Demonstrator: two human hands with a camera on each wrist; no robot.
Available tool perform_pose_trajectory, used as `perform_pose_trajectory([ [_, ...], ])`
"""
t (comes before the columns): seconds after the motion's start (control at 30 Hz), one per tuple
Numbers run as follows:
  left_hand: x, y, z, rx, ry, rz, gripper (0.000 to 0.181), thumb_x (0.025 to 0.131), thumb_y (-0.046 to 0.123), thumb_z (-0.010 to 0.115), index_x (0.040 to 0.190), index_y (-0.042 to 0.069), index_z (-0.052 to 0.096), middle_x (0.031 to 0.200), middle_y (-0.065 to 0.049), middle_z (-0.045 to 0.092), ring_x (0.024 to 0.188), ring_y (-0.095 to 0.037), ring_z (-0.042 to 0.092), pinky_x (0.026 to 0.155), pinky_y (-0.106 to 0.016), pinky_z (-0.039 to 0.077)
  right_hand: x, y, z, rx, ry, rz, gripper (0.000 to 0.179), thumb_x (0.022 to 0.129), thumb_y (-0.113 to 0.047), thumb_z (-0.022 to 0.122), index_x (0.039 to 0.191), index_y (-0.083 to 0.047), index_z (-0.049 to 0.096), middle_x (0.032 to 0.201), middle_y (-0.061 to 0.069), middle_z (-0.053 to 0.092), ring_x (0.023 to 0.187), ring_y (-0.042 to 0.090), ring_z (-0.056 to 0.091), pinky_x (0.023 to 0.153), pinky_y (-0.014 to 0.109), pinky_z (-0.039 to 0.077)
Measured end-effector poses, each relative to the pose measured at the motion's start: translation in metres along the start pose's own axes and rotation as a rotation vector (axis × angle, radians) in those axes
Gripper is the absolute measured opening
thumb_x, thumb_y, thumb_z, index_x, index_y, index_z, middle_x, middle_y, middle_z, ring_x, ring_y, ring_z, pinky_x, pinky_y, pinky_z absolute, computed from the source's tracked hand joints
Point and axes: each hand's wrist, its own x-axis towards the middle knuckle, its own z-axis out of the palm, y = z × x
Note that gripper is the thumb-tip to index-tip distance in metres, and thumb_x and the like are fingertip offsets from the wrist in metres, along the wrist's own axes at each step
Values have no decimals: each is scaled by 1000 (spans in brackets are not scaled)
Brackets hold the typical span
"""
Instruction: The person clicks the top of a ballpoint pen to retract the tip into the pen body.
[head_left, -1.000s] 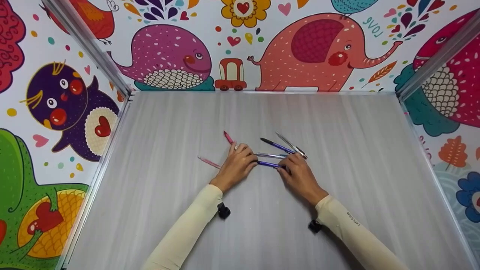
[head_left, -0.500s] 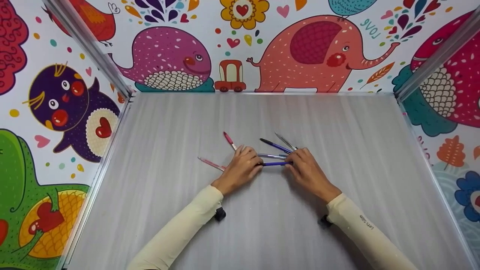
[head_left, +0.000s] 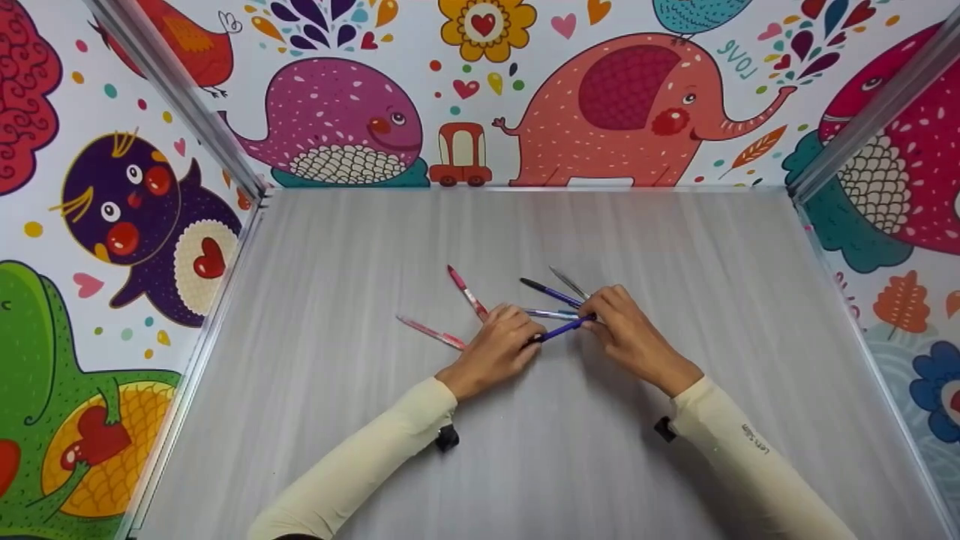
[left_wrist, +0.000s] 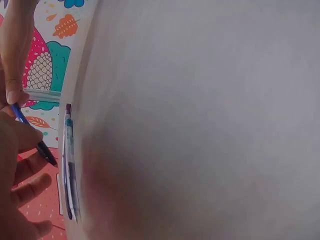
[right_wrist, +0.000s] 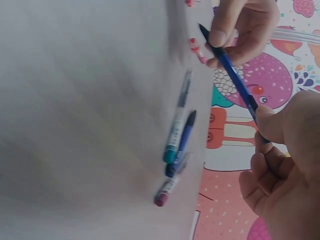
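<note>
In the head view a blue pen (head_left: 562,328) spans the gap between the two hands. My left hand (head_left: 499,343) pinches its black-tipped end, and my right hand (head_left: 628,330) pinches the opposite end. From the right wrist the same pen (right_wrist: 235,75) shows raised off the table, slanting between both thumbs and fingers. Behind the right hand lie a second blue pen (head_left: 551,290) with a black tip, a clear pen (right_wrist: 175,132) with a teal end, and a grey pen (head_left: 568,280) with a dark red end. The right hand partly covers these in the head view.
Left of the hands, a red pen (head_left: 466,291) and a pink pen (head_left: 431,331) lie on the pale wood-grain table (head_left: 360,247). Printed cartoon panels (head_left: 337,112) and metal posts (head_left: 172,90) border the table at the back and sides.
Both hands have shifted rightward, the left also slightly nearer the body. The blue pen has come up off the table and now tilts, its right end higher. More of the red and pink pens shows.
</note>
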Motion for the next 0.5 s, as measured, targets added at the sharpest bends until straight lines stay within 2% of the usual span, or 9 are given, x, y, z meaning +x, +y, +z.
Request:
perform_pose_trajectory([
  [0.17, 3, 8, 0, -67, 0, -27, 12, 104, 14, 77, 115, 9, 78, 110, -4, 76, 112, -25, 66, 109, -45, 51, 5, -6, -8, 48, -16, 31, 19, 96, 4, 80, 109, -5, 71, 107, 6, 67, 102, 25, 58, 87, 37, 50],
  [0.3, 4, 16, -1, -147, -15, -66, 13, 103, 12, 77, 116, 7, 77, 109, -5, 76, 109, -24, 65, 107, -44, 52, 9, -12, -11, 132, -3, 100, 21, 97, 4, 79, 114, -6, 72, 107, 5, 68, 102, 22, 57, 85, 32, 49],
  [0.5, 3, 29, 1, -370, -16, -200, 13, 101, 5, 79, 114, 4, 78, 110, -6, 78, 106, -19, 67, 97, -35, 56, 12, -21, -10, 245, 73, 183, 35, 96, 2, 82, 128, -4, 70, 110, 5, 70, 99, 19, 60, 82, 27, 49],
])
